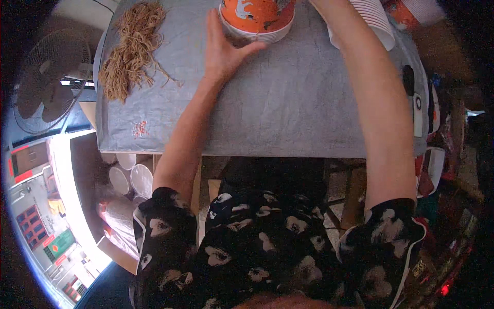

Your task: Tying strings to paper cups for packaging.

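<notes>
At the far edge of the table an orange paper tub with dark and pale printing stands with white, stacked-looking rims at its base. My left hand is wrapped round its near left side, thumb along the bottom rim and fingers up the side. The tub's top is cut off by the upper edge. My right forearm reaches across to the far right of the tub; only the start of my right hand shows, its fingers out of view. Beside that forearm lies a stack of nested white tubs, partly covered by the arm.
A bundle of brown twine lies at the table's far left, with small orange specks nearer me. A black-handled tool lies along the right edge. A fan stands left of the grey-covered table; white round lids or tubs are below it.
</notes>
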Available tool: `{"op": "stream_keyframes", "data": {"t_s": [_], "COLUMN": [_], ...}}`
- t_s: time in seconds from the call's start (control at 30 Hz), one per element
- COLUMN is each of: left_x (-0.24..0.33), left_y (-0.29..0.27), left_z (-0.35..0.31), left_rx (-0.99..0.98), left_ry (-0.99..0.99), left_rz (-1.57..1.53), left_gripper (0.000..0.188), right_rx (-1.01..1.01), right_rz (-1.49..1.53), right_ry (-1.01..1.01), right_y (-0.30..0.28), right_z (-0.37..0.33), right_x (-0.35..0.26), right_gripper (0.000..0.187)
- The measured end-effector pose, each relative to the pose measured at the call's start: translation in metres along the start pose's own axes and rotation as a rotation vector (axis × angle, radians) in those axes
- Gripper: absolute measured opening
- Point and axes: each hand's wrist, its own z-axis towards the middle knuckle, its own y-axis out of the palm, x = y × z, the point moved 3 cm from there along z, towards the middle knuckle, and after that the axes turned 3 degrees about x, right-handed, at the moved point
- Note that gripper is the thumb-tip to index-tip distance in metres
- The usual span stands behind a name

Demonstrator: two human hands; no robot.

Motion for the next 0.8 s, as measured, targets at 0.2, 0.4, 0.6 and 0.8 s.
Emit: {"op": "stream_keyframes", "data": {"t_s": [0.2, 0.4, 0.6, 0.8], "left_x": [0.05, 0.019, -0.006, -0.012], "left_y": [0.009, 0.001, 0.004, 0.008], "left_z": [0.008, 0.007, 0.009, 0.011], "left_rx": [-0.018, -0.116, -0.1, -0.108], "left_ry": [-0.081, -0.102, 0.068, 0.347], "left_rz": [-0.059, -0.163, -0.28, -0.95], "left_gripper": [0.113, 0.109, 0.095, 0.094], "right_rx": [-0.018, -0.029, -0.024, -0.023], "right_rz": [0.004, 0.024, 0.073, 0.053], "right_ry": [0.038, 0.041, 0.059, 0.009], "right_y": [-0.01, -0.001, -0.001, -0.003], "right_z": [-0.002, -0.005, -0.007, -0.004], "right_x": [0.0, -0.001, -0.001, -0.004], "right_gripper": [0.109, 0.109, 0.109, 0.106]}}
